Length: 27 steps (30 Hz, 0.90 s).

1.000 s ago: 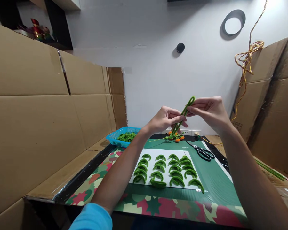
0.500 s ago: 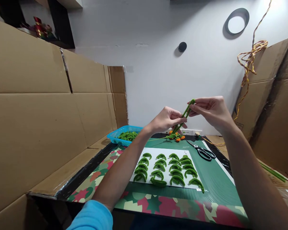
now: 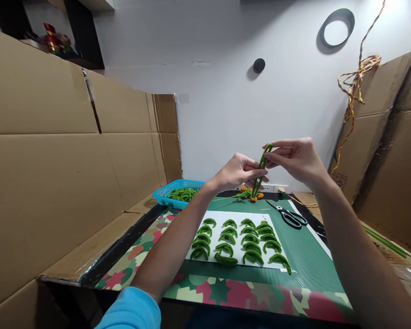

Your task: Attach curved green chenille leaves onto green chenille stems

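A green fuzzy pipe cleaner (image 3: 261,165), folded into a long narrow loop, is held up above the far part of the table. My left hand (image 3: 244,171) pinches it around the middle between thumb and fingers. At its upper bend, my right hand (image 3: 291,156) grips it with thumb and fingertips. Below on a white sheet (image 3: 238,218), several curved green pipe-cleaner pieces (image 3: 250,239) lie in columns. Behind the loop's lower end are orange and green pipe-cleaner flowers (image 3: 250,193), partly covered by it.
Black-handled scissors (image 3: 292,218) lie right of the sheet on the green mat (image 3: 308,256). A blue basket (image 3: 160,197) of green pieces (image 3: 183,194) stands at the back left. Cardboard walls (image 3: 55,183) flank the table, and green stems (image 3: 385,241) lie at right.
My right hand has shifted slightly left with the loop's top, so the loop now stands more upright. Its lower end has swung a little right. My left hand stays nearly in place.
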### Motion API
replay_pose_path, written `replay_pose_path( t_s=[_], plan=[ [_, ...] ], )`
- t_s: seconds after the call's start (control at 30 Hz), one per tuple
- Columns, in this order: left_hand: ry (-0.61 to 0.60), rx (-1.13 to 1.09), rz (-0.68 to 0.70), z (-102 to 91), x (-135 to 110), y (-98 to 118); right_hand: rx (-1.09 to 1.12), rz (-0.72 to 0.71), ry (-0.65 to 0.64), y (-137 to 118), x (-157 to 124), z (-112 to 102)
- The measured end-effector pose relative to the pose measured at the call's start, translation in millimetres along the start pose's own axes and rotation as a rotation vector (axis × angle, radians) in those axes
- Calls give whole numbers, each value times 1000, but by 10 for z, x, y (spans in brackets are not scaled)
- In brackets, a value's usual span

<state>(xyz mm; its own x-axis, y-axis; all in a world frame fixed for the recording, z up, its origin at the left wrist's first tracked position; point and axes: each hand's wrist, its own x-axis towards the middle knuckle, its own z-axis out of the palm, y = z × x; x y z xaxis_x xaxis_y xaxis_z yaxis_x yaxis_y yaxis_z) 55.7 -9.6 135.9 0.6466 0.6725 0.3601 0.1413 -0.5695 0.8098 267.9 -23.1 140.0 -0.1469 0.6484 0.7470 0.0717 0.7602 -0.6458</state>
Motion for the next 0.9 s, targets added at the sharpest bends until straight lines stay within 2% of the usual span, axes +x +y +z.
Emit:
replay_pose_path(
  t_s=[0.3,0.37,0.57,0.63,0.8,0.9],
  plan=[
    [34,9,14,47,28,-37,-117,6,-138,7,-11,-7],
    [99,-22,49,50,40,-34,-145,14,-182,12,-8,-2],
    [451,-64,217,-16,67,-31,-169,87,-315,64,-3,59],
    [502,-99,248,-34,70,-33,-174,76,-331,100,-1,97],
    [585,-115,286,-28,80,-29,-146,45,-224,156,6,177],
    [627,-152,306,-10,89,-26,-97,63,-260,144,2,193]
  ],
)
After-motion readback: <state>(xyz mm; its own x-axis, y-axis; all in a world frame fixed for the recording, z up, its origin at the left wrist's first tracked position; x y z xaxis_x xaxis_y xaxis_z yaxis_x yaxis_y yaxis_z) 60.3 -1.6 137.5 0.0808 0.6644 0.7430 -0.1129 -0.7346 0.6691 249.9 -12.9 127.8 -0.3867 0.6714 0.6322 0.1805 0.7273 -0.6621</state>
